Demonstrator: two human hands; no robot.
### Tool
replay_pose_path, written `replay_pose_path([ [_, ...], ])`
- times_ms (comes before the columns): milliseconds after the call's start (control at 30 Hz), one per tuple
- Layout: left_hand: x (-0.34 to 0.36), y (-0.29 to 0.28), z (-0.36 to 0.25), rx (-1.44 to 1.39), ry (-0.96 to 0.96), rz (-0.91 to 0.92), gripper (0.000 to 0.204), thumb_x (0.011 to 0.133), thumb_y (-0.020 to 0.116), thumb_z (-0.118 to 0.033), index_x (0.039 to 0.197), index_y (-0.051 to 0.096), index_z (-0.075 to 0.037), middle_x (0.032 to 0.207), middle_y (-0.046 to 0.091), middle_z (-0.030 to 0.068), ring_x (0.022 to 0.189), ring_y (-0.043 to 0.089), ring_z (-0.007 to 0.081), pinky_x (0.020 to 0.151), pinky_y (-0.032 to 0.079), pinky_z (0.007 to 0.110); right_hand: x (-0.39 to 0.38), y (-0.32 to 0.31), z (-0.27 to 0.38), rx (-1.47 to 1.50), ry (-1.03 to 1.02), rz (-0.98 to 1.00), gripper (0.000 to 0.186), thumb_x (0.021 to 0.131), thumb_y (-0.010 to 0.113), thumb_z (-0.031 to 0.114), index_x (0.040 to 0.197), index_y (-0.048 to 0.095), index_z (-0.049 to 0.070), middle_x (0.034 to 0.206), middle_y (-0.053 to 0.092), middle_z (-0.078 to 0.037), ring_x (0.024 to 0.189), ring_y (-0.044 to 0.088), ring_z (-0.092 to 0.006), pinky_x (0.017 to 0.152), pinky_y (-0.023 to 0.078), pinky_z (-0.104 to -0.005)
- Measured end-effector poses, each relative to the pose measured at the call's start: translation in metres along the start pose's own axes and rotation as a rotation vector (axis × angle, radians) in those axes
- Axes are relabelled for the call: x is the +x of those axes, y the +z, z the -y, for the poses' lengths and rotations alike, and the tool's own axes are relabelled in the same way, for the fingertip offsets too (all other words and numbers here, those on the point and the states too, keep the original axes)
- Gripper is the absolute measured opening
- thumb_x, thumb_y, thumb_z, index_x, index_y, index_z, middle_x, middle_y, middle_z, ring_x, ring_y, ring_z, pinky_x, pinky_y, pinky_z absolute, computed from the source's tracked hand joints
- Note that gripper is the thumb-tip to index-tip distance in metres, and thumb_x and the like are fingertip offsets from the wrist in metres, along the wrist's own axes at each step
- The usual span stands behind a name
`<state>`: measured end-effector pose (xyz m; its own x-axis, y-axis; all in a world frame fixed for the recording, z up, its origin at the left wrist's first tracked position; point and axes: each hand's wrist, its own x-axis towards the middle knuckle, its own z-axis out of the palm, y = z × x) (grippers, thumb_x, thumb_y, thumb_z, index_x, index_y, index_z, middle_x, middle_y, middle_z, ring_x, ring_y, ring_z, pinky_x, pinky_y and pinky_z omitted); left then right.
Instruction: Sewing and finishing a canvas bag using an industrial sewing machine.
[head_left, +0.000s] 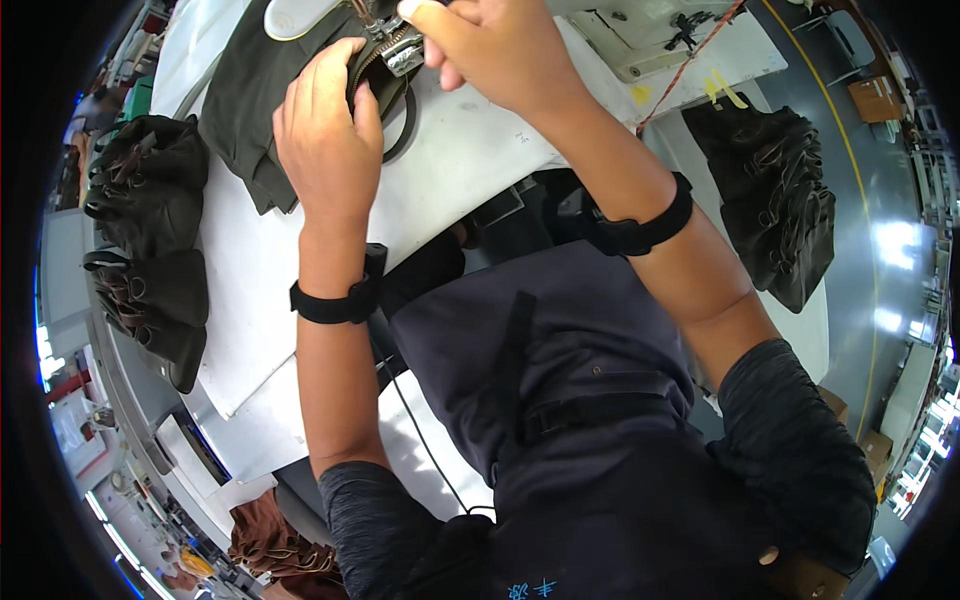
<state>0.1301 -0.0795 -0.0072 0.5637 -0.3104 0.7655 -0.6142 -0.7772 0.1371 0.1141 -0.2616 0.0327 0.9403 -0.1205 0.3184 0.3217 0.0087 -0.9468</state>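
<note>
A dark olive fabric bag (250, 110) with a curved zipper (372, 68) lies on the white worktable, under the metal presser foot (402, 50) of a sewing machine. My left hand (330, 140) grips the bag beside the zipper, thumb and fingers on either side of its edge. To the right of the presser foot, my right hand (495, 45) is closed with curled fingers. Whatever lies between those fingertips is hidden at the top of the view. A dark strap loop (405, 130) sticks out from the bag between my hands.
Several similar dark bags (150, 200) hang over the table's left edge. Another dark pile (770, 190) lies on the right. Brown pieces (275, 545) sit at lower left. A red-white cord (690, 70) slants down by the machine bed. A white tabletop (470, 165) spreads before me.
</note>
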Motion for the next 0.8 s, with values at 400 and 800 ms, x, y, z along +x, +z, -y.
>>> replay_pose_path([
  [400, 0.011, -0.028, 0.007, -0.043, 0.077, 0.204, 0.039, 0.086, 0.069, -0.004, 0.124, 0.066, -0.007, 0.121, 0.069, 0.0106, 0.114, 0.065, 0.0298, 0.095, 0.054, 0.039, -0.058, -0.064, -0.01, -0.249, 0.286, 0.136, 0.028, 0.1, 0.064, 0.025, 0.093, 0.069, -0.002, 0.068, 0.064, -0.002, 0.054, 0.057, -0.0075, 0.051, 0.043, -0.0253],
  [800, 0.011, -0.01, 0.008, -0.099, 0.016, 0.108, 0.038, 0.08, 0.065, 0.005, 0.116, 0.068, -0.006, 0.105, 0.068, 0.0151, 0.097, 0.065, 0.0355, 0.088, 0.052, 0.044, -0.053, -0.13, 0.033, -0.539, -0.17, -0.151, 0.015, 0.101, 0.065, 0.014, 0.109, 0.073, 0.004, 0.086, 0.071, -0.002, 0.067, 0.063, -0.0056, 0.061, 0.051, -0.0214],
])
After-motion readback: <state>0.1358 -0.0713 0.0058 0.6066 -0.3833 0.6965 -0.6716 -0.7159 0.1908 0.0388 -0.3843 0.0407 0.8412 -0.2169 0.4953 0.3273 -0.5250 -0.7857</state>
